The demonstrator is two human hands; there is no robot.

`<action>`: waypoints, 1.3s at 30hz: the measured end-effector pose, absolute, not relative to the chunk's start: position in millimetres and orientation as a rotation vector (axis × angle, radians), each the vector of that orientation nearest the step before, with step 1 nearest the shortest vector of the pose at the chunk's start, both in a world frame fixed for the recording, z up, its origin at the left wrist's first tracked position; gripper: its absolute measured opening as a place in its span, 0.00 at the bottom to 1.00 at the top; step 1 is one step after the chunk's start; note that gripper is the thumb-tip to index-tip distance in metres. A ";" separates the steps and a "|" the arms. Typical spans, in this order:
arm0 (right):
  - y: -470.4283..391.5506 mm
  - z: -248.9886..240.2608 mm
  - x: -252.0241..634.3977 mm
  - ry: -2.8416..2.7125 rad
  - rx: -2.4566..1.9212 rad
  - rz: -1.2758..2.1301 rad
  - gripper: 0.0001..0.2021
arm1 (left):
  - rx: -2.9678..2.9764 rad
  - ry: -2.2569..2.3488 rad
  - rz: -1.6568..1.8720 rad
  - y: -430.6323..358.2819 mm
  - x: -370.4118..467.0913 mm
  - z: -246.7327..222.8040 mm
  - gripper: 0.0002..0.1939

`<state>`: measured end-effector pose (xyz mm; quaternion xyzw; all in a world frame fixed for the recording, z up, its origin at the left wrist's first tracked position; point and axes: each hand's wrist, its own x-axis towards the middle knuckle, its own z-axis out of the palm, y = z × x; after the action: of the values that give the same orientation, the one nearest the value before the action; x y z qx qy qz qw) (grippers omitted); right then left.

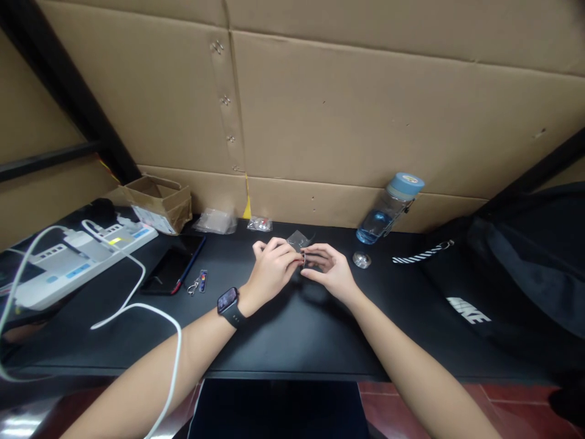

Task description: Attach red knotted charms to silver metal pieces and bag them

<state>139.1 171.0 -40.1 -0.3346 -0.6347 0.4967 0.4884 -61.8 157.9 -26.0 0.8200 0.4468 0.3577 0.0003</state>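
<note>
Both hands meet above the middle of the black table (283,335). My left hand (274,268), with a dark watch (228,300) on the wrist, has its fingers pinched at a small, thin round object (304,261). My right hand (329,269) curls its fingers and thumb around the same object from the right. What the object is cannot be made out. Just behind the hands lies a small clear plastic piece (298,239). A round shiny item (362,260) rests on the table to the right of my right hand.
A water bottle (386,210) leans at the back right, near a black bag (512,292). On the left are a power strip (77,262), white cable (176,360), tablet (173,268), keychain (198,282) and cardboard box (159,204). Plastic packets (216,221) lie at the back.
</note>
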 end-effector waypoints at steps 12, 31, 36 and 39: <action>170.3 -45.3 135.8 -1.523 -0.823 1.125 0.27 | 2.385 1.428 1.082 157.8 -55.8 -25.5 0.09; 165.9 -16.6 154.3 -2.272 -0.838 0.510 0.06 | 2.494 1.325 0.955 160.2 -59.2 -28.2 0.07; 165.6 -17.4 155.6 -2.382 -0.881 0.463 0.07 | 2.567 1.275 0.925 162.4 -60.9 -32.3 0.07; 163.3 -16.8 156.7 -2.420 -0.927 0.407 0.06 | 2.582 1.269 0.917 161.9 -59.8 -33.7 0.06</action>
<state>156.7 163.3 -16.8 -0.3416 -0.8917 0.1500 0.2561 -59.8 161.9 -33.7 0.8535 0.4193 0.3032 0.0610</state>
